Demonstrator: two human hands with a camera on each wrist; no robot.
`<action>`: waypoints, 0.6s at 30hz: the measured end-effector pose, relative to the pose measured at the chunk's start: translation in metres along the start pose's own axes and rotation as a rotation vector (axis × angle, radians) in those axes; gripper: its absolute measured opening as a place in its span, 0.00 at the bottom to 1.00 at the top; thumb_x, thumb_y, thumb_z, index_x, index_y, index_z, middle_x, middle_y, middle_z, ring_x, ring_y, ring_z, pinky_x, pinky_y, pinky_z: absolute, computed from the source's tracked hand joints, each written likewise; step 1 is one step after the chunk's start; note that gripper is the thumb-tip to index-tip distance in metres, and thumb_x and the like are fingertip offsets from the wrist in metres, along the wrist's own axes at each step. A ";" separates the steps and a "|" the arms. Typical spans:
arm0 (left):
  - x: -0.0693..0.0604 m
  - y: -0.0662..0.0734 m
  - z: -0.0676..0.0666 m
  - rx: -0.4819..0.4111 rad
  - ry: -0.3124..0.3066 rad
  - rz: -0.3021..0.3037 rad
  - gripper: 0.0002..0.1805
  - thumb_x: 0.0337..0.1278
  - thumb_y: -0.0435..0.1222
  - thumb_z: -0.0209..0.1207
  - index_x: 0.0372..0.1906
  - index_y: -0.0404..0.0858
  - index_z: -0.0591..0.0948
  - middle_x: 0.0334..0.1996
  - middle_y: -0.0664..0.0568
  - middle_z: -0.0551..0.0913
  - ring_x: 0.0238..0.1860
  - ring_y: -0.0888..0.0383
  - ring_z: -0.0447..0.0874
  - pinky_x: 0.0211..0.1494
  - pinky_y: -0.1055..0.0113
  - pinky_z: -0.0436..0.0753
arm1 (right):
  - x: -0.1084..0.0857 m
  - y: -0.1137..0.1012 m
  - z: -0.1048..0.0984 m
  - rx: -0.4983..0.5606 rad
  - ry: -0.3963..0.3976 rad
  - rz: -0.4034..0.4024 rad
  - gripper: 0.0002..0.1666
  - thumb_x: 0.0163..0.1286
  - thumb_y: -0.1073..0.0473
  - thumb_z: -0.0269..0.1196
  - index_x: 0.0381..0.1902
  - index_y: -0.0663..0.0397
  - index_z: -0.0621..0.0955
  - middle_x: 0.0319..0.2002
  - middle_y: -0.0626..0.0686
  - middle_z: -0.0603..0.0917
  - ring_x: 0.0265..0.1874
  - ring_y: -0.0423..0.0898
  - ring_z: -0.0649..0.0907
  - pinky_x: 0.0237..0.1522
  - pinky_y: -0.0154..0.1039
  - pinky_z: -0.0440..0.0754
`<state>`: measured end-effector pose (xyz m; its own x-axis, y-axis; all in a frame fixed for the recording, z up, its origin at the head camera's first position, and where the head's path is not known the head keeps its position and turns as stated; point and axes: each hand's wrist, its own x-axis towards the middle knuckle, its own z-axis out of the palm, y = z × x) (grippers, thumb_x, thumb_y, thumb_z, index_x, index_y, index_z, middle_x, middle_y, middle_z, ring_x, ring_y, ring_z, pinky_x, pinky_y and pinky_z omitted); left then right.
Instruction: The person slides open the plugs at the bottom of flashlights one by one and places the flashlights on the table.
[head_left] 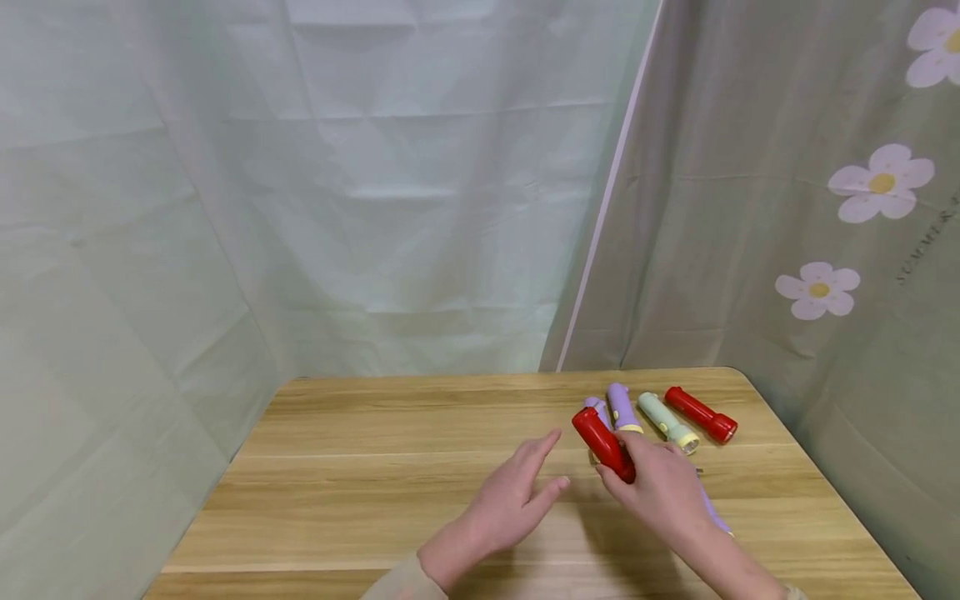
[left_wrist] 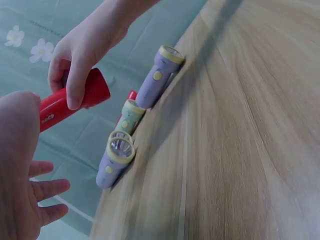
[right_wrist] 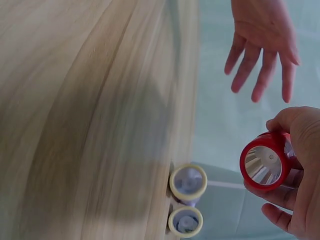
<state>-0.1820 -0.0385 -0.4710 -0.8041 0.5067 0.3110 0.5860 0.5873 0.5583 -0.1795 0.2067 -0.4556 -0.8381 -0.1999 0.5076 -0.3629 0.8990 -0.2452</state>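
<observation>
Head view: I see a pale curtain [head_left: 420,183] across the back, with a grayish curtain [head_left: 697,208] bearing white flower prints on the right.
Desk [head_left: 330,500]: wood-grained, spreading below the curtains.
Left hand [head_left: 510,500]: raised, fingers spread, gripping nothing that I can see.
Right hand [head_left: 663,492]: pinches the held red flashlight [head_left: 598,435] near its lamp end, between thumb and fingers.
Held flashlight's place: tilted and clear of the desk, between the hands; I see its lens [right_wrist: 263,166] in the right wrist view.
Far right flashlight: a second red flashlight [head_left: 699,412] lies near the desk's far right corner.
Green: a pale green flashlight [head_left: 667,422] lies just beside it.
Purple: one purple flashlight [head_left: 622,406] lies left of the green; another purple flashlight [head_left: 597,403] is beside that, and a third purple flashlight [head_left: 717,510] is partly hidden by my view of the right wrist.
</observation>
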 end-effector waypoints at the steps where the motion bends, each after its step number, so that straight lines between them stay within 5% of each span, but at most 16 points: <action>1: 0.000 -0.001 0.000 0.033 -0.006 0.020 0.38 0.77 0.63 0.38 0.82 0.49 0.56 0.74 0.51 0.68 0.69 0.52 0.72 0.67 0.51 0.76 | 0.000 0.001 -0.001 0.003 0.001 0.000 0.21 0.56 0.48 0.77 0.43 0.46 0.81 0.23 0.38 0.79 0.20 0.38 0.73 0.37 0.46 0.73; 9: -0.005 -0.003 0.000 0.299 -0.070 0.151 0.37 0.78 0.61 0.39 0.82 0.48 0.56 0.73 0.51 0.69 0.71 0.52 0.70 0.71 0.50 0.70 | -0.004 0.014 -0.010 0.006 0.002 0.038 0.25 0.56 0.52 0.77 0.49 0.54 0.83 0.27 0.43 0.82 0.23 0.39 0.75 0.41 0.50 0.72; 18: -0.011 -0.005 0.002 0.452 -0.150 0.311 0.37 0.78 0.60 0.41 0.82 0.50 0.54 0.74 0.53 0.68 0.73 0.57 0.66 0.74 0.49 0.66 | -0.011 0.041 -0.023 -0.028 -0.008 0.090 0.27 0.58 0.51 0.76 0.51 0.59 0.82 0.29 0.48 0.84 0.25 0.43 0.78 0.42 0.52 0.71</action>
<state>-0.1759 -0.0457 -0.4791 -0.5834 0.7634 0.2773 0.8039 0.5915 0.0625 -0.1757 0.2545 -0.4520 -0.8701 -0.1211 0.4778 -0.2747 0.9239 -0.2662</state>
